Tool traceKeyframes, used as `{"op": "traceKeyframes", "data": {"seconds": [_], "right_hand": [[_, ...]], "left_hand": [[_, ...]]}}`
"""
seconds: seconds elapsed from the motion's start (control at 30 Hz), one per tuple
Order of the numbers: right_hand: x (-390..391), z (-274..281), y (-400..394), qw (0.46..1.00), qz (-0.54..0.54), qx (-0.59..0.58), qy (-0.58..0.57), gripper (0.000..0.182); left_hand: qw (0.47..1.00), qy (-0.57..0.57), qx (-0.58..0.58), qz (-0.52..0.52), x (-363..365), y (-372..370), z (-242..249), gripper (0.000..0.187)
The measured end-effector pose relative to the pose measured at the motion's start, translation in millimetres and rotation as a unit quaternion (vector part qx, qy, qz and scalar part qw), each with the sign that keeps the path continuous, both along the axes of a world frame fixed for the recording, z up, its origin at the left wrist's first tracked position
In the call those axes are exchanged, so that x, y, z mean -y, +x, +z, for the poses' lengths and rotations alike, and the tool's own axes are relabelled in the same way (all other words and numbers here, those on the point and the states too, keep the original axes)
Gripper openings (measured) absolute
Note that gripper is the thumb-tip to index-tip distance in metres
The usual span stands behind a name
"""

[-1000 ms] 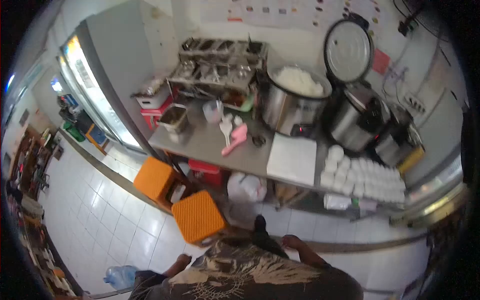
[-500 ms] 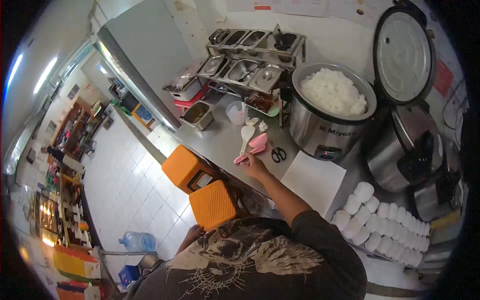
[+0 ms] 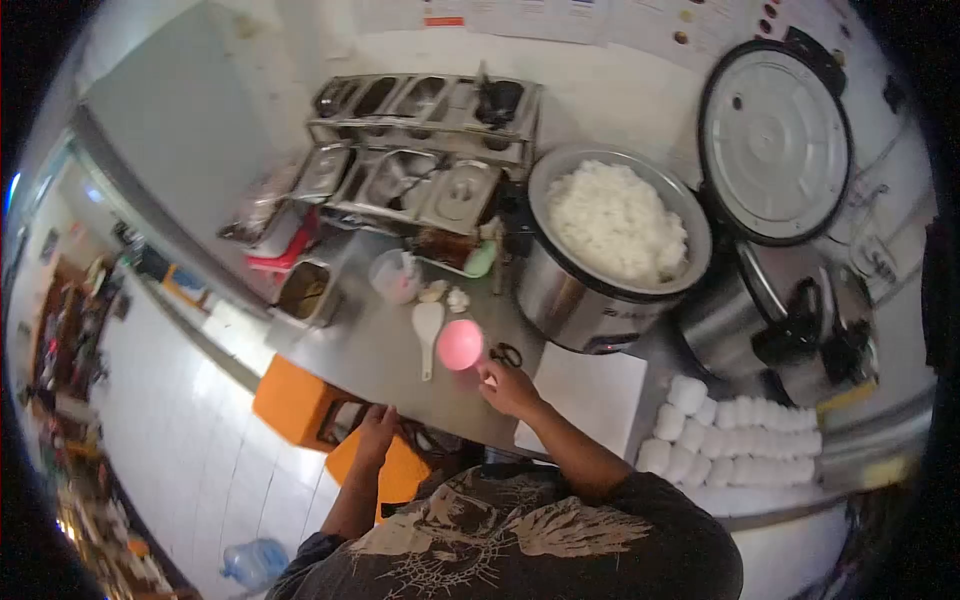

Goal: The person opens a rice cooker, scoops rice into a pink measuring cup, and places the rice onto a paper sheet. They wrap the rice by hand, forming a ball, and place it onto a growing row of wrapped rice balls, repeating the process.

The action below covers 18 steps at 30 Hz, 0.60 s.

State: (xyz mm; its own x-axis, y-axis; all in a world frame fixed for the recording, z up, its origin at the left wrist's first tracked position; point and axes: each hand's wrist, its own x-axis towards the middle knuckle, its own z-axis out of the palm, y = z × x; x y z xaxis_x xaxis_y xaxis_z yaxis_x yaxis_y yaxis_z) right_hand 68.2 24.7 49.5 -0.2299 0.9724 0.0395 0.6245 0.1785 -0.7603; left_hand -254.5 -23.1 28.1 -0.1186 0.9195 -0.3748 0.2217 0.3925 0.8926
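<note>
Lifted off the steel surface, the round pink plastic rice paddle now faces up, handle pinched in the right hand grip; the left hand, loosely open, steadies against the edge.

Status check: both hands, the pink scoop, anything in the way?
Right hand gripping pink scoop, lifted. Left hand on counter edge, empty. White paddle, scissors close by.

No legible text anywhere. Faint dark lettering on the front of the round steel rice cooker, too blurred to read. Printed paper sheets on the white wall, with coloured dots and an orange strip, likewise unreadable.
</note>
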Motion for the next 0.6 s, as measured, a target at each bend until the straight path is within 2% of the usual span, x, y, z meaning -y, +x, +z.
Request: {"op": "traceKeyframes", "data": {"seconds": [0.03,0.07,0.13,0.17,0.2,0.23,0.27,0.3,0.37,0.4,0.5,0.6], "right_hand": [[7.5,31.5,10.7,1.000,0.008,-0.016,-0.014,0.032],[13.1,69.1,20.8,0.999,0.019,-0.033,-0.025,0.040],[25.1,156.1,43.7,0.991,0.014,-0.090,-0.100,0.067],[27.8,182.4,59.7,0.997,-0.002,-0.079,-0.007,0.074],[28.0,204.5,75.4,0.988,-0.058,-0.138,0.030,0.072],[29.1,241.7,95.2,0.985,-0.127,0.053,0.108,0.067],[23.5,259.2,123.6,0.959,-0.144,0.138,0.203,0.062],[20.0,288.9,136.1,0.924,-0.216,0.230,0.218,0.060],[-2.6,315.8,170.5,0.857,-0.306,0.399,0.111,0.042],[-12.7,328.0,177.1,0.814,-0.337,0.470,0.055,0.036],[-58.7,294.8,210.8,0.805,-0.322,0.498,0.008,0.028],[-73.6,283.6,192.8,0.837,-0.241,0.490,0.010,0.027]], "left_hand": [[0.996,0.034,-0.082,-0.026,-30.3,7.1,-23.5,0.037],[0.982,0.110,-0.144,-0.058,-54.8,21.0,-23.6,0.041],[0.924,0.262,-0.258,-0.103,-94.4,54.9,-8.6,0.053],[0.925,0.232,-0.271,-0.132,-107.4,64.6,-2.7,0.057],[0.923,0.203,-0.286,-0.159,-117.7,72.6,3.2,0.062],[0.918,0.176,-0.303,-0.185,-123.6,78.4,4.2,0.067],[0.920,0.150,-0.302,-0.201,-131.6,79.4,-10.0,0.064],[0.911,0.163,-0.322,-0.202,-137.2,76.6,-30.6,0.061],[0.892,0.184,-0.363,-0.197,-141.1,72.7,-63.1,0.054],[0.906,0.091,-0.357,-0.209,-136.1,74.7,-30.7,0.045],[0.881,0.127,-0.399,-0.218,-119.1,65.8,-19.8,0.039],[0.863,0.147,-0.448,-0.181,-113.8,63.9,-42.8,0.034]]}}
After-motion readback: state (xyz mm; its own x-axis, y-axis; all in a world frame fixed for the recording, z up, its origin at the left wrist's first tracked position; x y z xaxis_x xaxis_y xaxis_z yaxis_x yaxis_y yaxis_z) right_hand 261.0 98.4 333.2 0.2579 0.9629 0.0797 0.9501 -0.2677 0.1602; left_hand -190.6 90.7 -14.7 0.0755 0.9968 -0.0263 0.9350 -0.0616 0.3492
